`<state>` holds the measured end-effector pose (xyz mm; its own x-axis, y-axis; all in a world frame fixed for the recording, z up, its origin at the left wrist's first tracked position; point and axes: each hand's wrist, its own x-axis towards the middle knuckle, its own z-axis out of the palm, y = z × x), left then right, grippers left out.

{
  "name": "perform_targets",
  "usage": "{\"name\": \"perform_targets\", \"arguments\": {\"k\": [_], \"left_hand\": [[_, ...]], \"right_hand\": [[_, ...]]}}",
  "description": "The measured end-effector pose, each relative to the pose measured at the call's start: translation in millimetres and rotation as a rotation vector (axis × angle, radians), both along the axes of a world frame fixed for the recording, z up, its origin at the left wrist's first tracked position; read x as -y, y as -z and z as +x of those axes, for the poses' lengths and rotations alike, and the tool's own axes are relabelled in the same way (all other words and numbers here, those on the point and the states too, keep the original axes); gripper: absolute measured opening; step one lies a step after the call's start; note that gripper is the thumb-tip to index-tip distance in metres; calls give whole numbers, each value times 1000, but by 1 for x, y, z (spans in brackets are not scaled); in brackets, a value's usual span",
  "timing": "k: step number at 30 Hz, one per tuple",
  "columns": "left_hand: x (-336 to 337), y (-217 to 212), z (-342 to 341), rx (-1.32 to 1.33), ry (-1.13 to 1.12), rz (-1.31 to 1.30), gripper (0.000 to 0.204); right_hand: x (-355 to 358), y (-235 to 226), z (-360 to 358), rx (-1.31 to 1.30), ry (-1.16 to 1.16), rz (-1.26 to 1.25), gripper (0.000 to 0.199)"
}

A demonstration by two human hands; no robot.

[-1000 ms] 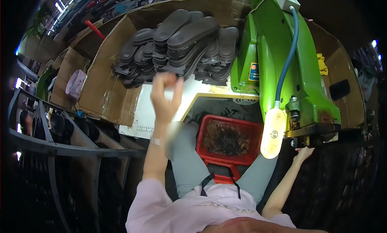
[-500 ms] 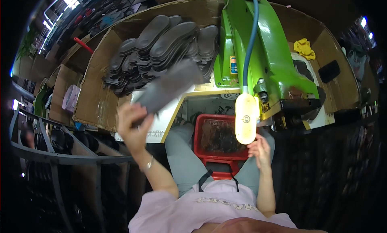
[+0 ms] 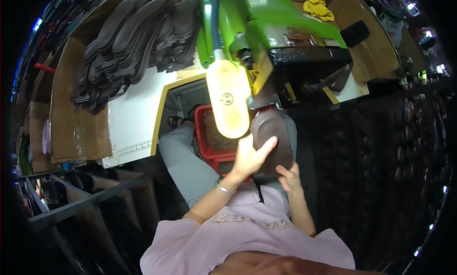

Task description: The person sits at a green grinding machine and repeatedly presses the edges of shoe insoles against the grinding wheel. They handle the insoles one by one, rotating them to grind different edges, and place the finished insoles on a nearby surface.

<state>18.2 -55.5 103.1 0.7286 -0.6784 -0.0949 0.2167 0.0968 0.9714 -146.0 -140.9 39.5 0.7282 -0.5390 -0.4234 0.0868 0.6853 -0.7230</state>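
Observation:
A dark brown-grey shoe sole (image 3: 273, 137) is held in front of the green machine (image 3: 266, 8), just right of the glowing lamp. My left hand (image 3: 250, 156) grips its left edge, with the thumb lying across its face. At its lower right end, my right hand (image 3: 289, 177) has bent fingers closed on the edge. The sole's far end comes close to the machine's working head (image 3: 259, 101); I cannot tell whether they touch. Many similar soles (image 3: 128, 37) lie in overlapping stacks on the white tabletop (image 3: 133, 118) at the left.
The yellow-lit lamp (image 3: 228, 99) hangs on a blue cable beside the hands. Below the machine stands a red bin (image 3: 207, 142), between my knees. Cardboard walls (image 3: 81, 137) surround the table. A yellow cloth (image 3: 318, 8) lies at the back right, and a metal rack (image 3: 95, 199) stands at the left.
My left hand has carried the sole from the left tabletop to the right, beside the machine. My right hand has closed on its lower end. The view has shifted right.

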Motion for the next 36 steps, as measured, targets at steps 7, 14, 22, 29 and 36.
{"name": "perform_targets", "arguments": {"k": [7,14,22,29,36], "left_hand": [[8,-3,32,307,-56,18,19],[-4,2,20,-42,-80,-88,20],[5,-7,31,65,-83,-94,20],[-35,-8,62,89,-159,-176,26],[-100,-5,80,-97,-193,-109,28]], "right_hand": [[-13,3,14,-25,-213,-78,44],[46,-17,-10,-15,46,-217,54],[143,-70,63,128,216,-447,42],[140,-52,118,199,82,-259,36],[78,-50,125,299,-41,-346,35]]}}
